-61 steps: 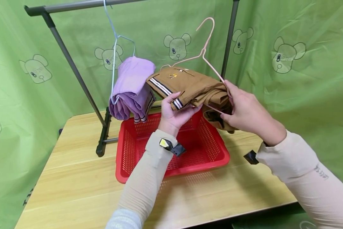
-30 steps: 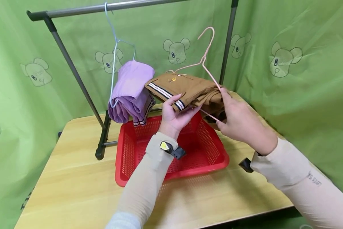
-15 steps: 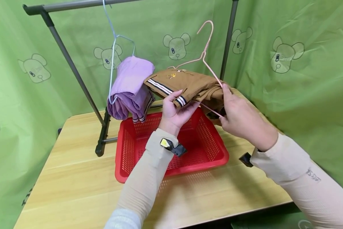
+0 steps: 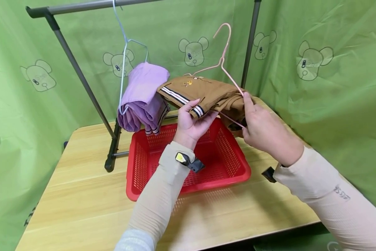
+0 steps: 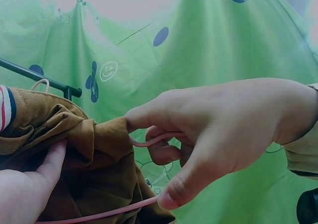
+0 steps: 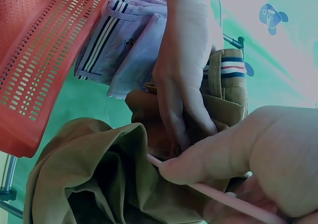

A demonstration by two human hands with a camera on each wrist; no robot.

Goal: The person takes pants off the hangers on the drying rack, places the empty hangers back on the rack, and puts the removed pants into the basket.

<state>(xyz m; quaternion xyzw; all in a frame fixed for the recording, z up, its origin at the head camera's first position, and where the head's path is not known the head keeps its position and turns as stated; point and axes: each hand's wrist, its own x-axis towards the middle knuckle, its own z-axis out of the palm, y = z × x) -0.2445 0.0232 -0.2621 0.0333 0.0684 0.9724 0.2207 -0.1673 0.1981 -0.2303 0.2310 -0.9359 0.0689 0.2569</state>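
Observation:
Brown trousers (image 4: 206, 89) with black-and-white striped trim hang folded over a pink clothes hanger (image 4: 224, 66), held in the air above the red basket. My left hand (image 4: 191, 122) grips the trousers near the striped trim, with some fingers tucked under the cloth. At the hanger's right end, my right hand (image 4: 266, 130) pinches the pink wire. In the left wrist view, the right thumb presses on the lower wire while the fingers curl round the upper one. Loose brown cloth (image 6: 84, 159) droops below the wire in the right wrist view.
The red perforated basket (image 4: 188, 190) stands on the wooden table (image 4: 81, 209). Behind it is a grey metal clothes rack (image 4: 76, 68). Purple trousers (image 4: 145, 82) hang from its bar on a blue hanger (image 4: 125, 62). Green curtains surround the table.
Over two seconds my right hand has shifted a little left with the hanger end, and less brown cloth shows beside it. My left hand keeps its grip on the trousers, almost still.

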